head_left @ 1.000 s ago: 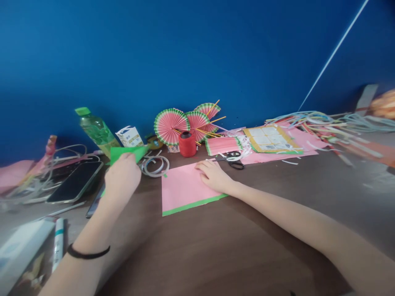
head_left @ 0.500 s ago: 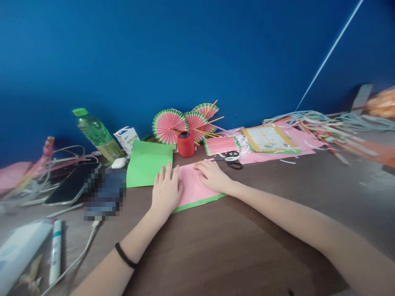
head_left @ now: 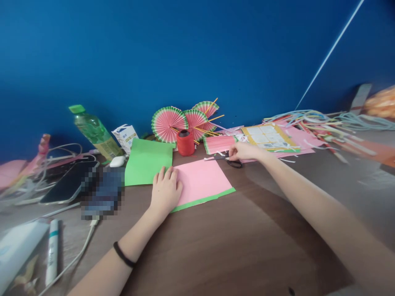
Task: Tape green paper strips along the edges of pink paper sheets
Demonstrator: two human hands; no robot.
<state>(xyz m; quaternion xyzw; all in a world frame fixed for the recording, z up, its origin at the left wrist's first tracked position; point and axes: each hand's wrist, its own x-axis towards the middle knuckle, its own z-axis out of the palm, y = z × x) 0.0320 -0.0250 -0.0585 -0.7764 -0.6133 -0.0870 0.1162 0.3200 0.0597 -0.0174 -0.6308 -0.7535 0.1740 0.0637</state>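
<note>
A pink sheet of paper (head_left: 203, 179) with a green strip along its near edge lies flat on the brown table. My left hand (head_left: 166, 189) rests on its left side, fingers stretched out and touching the corner of a green sheet (head_left: 148, 162) beside it. At the far right of the pink sheet, the fingers of my right hand (head_left: 242, 151) are closed on the handle of black scissors (head_left: 235, 163). The blades point left and lie over the sheet's far edge.
Behind the sheets stand a red thread spool (head_left: 185, 144) and pleated watermelon-pattern paper fans (head_left: 169, 124). A green-capped bottle (head_left: 95, 133), a phone (head_left: 69, 183) and a marker (head_left: 52, 250) are on the left. Paper strips (head_left: 327, 135) and a yellow-edged packet (head_left: 268, 137) lie on the right.
My right hand has left the pink sheet, moved right and away from me, and taken hold of the scissors' handle. My left hand stays on the paper.
</note>
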